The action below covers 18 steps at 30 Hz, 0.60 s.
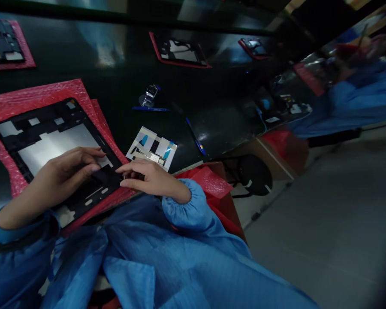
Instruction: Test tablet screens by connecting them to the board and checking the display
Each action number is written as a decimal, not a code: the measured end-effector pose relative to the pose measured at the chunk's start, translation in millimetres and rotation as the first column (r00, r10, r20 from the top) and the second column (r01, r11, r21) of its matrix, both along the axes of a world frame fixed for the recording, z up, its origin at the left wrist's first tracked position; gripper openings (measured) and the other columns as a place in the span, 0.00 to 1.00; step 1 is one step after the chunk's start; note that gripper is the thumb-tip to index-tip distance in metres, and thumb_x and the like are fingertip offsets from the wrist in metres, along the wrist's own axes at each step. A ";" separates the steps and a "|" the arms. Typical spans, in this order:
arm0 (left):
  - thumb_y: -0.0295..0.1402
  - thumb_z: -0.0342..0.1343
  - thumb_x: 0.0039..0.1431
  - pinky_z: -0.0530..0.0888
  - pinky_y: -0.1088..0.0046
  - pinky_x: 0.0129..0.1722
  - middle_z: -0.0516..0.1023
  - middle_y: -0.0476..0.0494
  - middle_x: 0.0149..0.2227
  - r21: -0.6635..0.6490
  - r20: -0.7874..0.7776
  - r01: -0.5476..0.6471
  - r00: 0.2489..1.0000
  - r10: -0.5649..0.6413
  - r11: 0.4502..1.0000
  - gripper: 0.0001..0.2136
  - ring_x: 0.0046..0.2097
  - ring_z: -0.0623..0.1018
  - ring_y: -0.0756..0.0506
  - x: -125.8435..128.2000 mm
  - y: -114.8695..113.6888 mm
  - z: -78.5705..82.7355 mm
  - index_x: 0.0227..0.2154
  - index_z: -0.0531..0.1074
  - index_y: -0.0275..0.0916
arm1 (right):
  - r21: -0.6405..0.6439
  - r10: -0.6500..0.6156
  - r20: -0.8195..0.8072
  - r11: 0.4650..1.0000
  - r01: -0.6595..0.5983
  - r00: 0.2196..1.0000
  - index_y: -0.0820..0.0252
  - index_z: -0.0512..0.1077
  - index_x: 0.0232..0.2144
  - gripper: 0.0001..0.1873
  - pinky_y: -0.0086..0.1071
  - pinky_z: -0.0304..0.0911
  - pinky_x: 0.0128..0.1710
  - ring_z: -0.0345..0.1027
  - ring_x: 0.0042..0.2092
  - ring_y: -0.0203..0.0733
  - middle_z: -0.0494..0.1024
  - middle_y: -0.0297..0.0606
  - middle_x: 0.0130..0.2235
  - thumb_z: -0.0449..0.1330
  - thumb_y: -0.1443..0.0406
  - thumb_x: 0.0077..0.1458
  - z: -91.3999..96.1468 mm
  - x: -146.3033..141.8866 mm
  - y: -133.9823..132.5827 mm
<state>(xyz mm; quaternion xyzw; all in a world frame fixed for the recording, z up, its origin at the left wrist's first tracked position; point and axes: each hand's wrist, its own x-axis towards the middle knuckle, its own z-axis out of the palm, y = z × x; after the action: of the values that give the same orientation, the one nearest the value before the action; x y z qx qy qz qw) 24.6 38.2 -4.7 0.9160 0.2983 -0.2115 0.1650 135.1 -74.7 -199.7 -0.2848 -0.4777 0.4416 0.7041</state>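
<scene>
Step in hand, prob.: fine fingertip work at the R edge of the black panel [59, 139], which lies flat w/ its bright silver area up on pink bubble wrap [67, 88], on the dark tabletop [122, 86] in front of the person.

Hands: L hand [72, 169] is over the panel, fingers loosely bent, thumb near index; can't tell if it's gripping anything. R hand [148, 176] is at the panel's R edge, fingers and thumb close tog.; a thin bit may show btwn them, but too small/dark to confirm a hold.

Next move prob. calls for a light touch, w/ the panel kept flat on its wrap.

Around: white card [148, 133] w/ small parts just beyond the R hand, partly hidden by it; careless wrist or sleeve could nudge it. Blue pen [151, 109] and small shiny item [149, 95] lie farther back; second pen [196, 137] off to R. None of these blocks the panel.

Similar panel [182, 51] on its own wrap toward the back, others far L and far R. Beyond the tabletop: black stool [252, 174], plus a co-worker's blue sleeve [360, 92], blurred, well apart.
</scene>
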 end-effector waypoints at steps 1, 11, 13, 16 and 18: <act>0.36 0.52 0.67 0.72 0.85 0.49 0.78 0.50 0.49 -0.002 0.000 -0.019 1.000 0.019 1.000 0.08 0.51 0.77 0.55 -0.5 -0.4 0.1 0.39 0.73 0.40 | 0.010 -0.023 0.012 1.000 0.023 1.000 0.71 0.76 0.41 0.12 0.28 0.63 0.39 0.68 0.36 0.33 0.77 0.38 0.34 0.62 0.64 0.60 0.0 -2.0 0.7; 0.39 0.48 0.69 0.68 0.89 0.51 0.77 0.52 0.46 -0.032 -0.047 0.011 0.999 -0.013 0.999 0.10 0.49 0.76 0.58 -11.4 6.4 -3.4 0.42 0.72 0.42 | -0.037 -0.349 0.093 0.935 0.353 0.933 0.68 0.73 0.27 0.07 0.30 0.57 0.35 0.62 0.31 0.34 0.71 0.34 0.25 0.54 0.73 0.48 8.1 -18.2 8.0; 0.39 0.48 0.69 0.64 0.89 0.56 0.78 0.55 0.46 -0.033 -0.031 0.049 0.998 -0.050 0.998 0.09 0.49 0.77 0.59 -12.9 6.9 -4.1 0.40 0.71 0.44 | 0.001 -0.434 0.114 0.900 0.437 0.894 0.67 0.72 0.26 0.07 0.31 0.56 0.34 0.62 0.30 0.34 0.71 0.33 0.25 0.54 0.73 0.46 8.5 -20.9 9.2; 0.42 0.46 0.68 0.61 0.78 0.65 0.78 0.56 0.46 -0.011 -0.071 -0.070 0.995 0.069 0.997 0.11 0.52 0.76 0.56 -19.1 6.9 -3.4 0.40 0.71 0.46 | 0.023 -0.545 0.139 0.837 0.547 0.827 0.65 0.70 0.23 0.09 0.32 0.55 0.35 0.62 0.30 0.34 0.70 0.33 0.24 0.52 0.75 0.49 0.1 -16.4 11.2; 0.45 0.44 0.68 0.69 0.66 0.62 0.77 0.54 0.48 0.079 -0.111 -0.181 0.976 0.189 0.980 0.13 0.53 0.76 0.50 -27.2 9.5 -0.9 0.43 0.71 0.48 | -0.035 -0.600 0.158 0.790 0.612 0.784 0.64 0.69 0.22 0.11 0.32 0.58 0.36 0.63 0.31 0.34 0.71 0.34 0.25 0.51 0.76 0.52 -15.0 -4.5 11.3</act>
<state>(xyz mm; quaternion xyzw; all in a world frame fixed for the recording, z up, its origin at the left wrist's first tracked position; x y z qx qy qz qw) -2.6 47.7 -5.5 0.8753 0.3985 -0.2387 0.1344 130.6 -63.4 -214.7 -0.4823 -0.3895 0.1908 0.7611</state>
